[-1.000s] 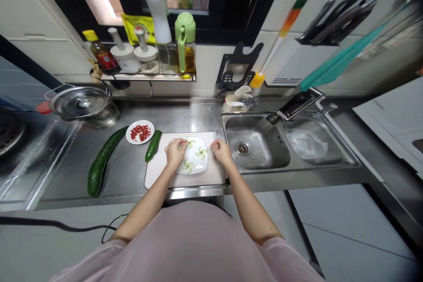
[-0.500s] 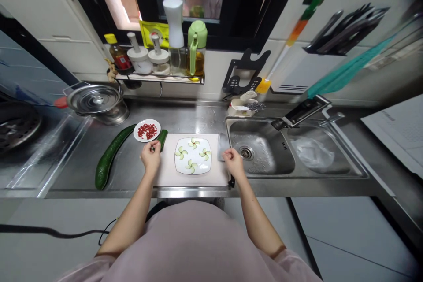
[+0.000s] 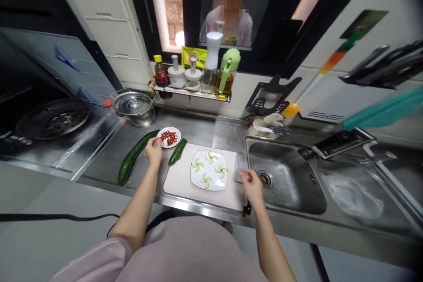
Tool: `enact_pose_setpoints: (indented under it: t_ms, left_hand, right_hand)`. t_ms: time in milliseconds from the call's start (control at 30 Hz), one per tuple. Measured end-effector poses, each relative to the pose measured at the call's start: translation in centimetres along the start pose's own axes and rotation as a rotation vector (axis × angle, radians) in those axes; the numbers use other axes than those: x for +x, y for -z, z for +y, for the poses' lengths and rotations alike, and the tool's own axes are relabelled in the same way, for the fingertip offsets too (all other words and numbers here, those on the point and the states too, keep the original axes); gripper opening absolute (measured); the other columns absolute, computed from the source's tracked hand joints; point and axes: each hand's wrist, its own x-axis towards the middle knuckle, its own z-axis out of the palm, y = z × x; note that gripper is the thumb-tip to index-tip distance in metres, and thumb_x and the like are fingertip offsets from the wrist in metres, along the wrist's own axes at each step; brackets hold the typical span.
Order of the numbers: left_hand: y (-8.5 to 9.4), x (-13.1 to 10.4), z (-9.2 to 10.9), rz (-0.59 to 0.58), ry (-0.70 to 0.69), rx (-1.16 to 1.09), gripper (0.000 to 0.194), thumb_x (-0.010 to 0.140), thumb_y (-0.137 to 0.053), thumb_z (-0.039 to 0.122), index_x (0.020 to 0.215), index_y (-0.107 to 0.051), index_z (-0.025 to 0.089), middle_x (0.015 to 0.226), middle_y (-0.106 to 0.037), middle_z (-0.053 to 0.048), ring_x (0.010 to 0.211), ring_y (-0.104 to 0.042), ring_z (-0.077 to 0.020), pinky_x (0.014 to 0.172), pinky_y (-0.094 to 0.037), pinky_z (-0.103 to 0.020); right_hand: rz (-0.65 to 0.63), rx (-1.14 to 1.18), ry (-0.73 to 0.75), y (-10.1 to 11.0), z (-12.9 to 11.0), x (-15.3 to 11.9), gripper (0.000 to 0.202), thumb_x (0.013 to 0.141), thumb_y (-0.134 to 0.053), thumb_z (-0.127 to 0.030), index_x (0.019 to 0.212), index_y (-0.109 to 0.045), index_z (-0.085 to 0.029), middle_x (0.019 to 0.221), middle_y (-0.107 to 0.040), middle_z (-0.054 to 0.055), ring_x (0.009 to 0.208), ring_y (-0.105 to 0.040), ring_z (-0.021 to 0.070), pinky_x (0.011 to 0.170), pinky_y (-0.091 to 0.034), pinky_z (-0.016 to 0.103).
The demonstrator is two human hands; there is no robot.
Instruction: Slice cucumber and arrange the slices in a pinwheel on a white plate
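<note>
My left hand (image 3: pixel 153 152) is closed, fingertips together at the left rim of a small white plate (image 3: pixel 161 142) of red bits (image 3: pixel 169 137). Whether it grips the rim or a bit is too small to tell. A cut cucumber piece (image 3: pixel 177 152) lies right of this hand, over the cutting board's corner. My right hand (image 3: pixel 253 185) is closed in a pinch by the broad blade of a knife (image 3: pixel 239 161) on the board's right side; what its fingers hold is unclear. Between my hands, a square white plate (image 3: pixel 209 172) on the cutting board (image 3: pixel 175 180) bears several pinwheels of green-edged slices (image 3: pixel 221 171).
A long cucumber (image 3: pixel 134 161) lies left on the steel counter. Behind it stands a lidded steel pot (image 3: pixel 134 105). The sink (image 3: pixel 287 176) is on the right, under a black faucet (image 3: pixel 337 143). A condiment shelf (image 3: pixel 194 93) hangs at the back wall.
The view has swung left, shifting the scene rightward. My left hand has gone from beside the cucumber piece to the small plate's left rim. My right hand stays by the knife.
</note>
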Motion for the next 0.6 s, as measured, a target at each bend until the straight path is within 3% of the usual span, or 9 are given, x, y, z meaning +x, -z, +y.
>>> enact_pose_setpoints:
  t_ms: [100, 267, 600]
  left_hand:
    - [-0.3, 1.1, -0.2, -0.071, 0.047, 0.106, 0.026, 0.083, -0.053, 0.038, 0.099, -0.067, 0.023, 0.089, -0.070, -0.003, 0.081, -0.063, -0.0185, 0.081, -0.044, -0.031]
    - [-1.6, 2.8, -0.9, -0.310, 0.059, 0.411, 0.023, 0.082, -0.054, 0.033, 0.101, -0.067, 0.029, 0.103, -0.072, -0.005, 0.103, -0.062, -0.0257, 0.089, -0.039, -0.040]
    - [-2.8, 5.4, -1.2, -0.375, -0.115, 0.722, 0.028, 0.082, -0.050, 0.027, 0.101, -0.070, 0.025, 0.113, -0.067, -0.012, 0.106, -0.058, -0.0281, 0.089, -0.035, -0.041]
  right_hand:
    - [-0.004, -0.002, -0.001, -0.1, -0.4, 0.1, 0.040, 0.071, -0.054, -0.056, 0.082, -0.061, -0.017, 0.050, -0.037, -0.008, 0.048, -0.040, 0.0125, 0.050, -0.032, 0.025]
    - [-0.002, -0.048, -0.005, -0.3, -0.9, -0.1, 0.041, 0.069, -0.054, -0.056, 0.080, -0.062, -0.018, 0.050, -0.042, -0.005, 0.049, -0.042, 0.0134, 0.051, -0.032, 0.026]
    - [-0.020, 0.010, -0.059, -0.6, 0.3, -0.4, 0.055, 0.064, -0.059, -0.067, 0.082, -0.062, -0.015, 0.048, -0.039, -0.007, 0.047, -0.037, 0.0113, 0.049, -0.030, 0.025]
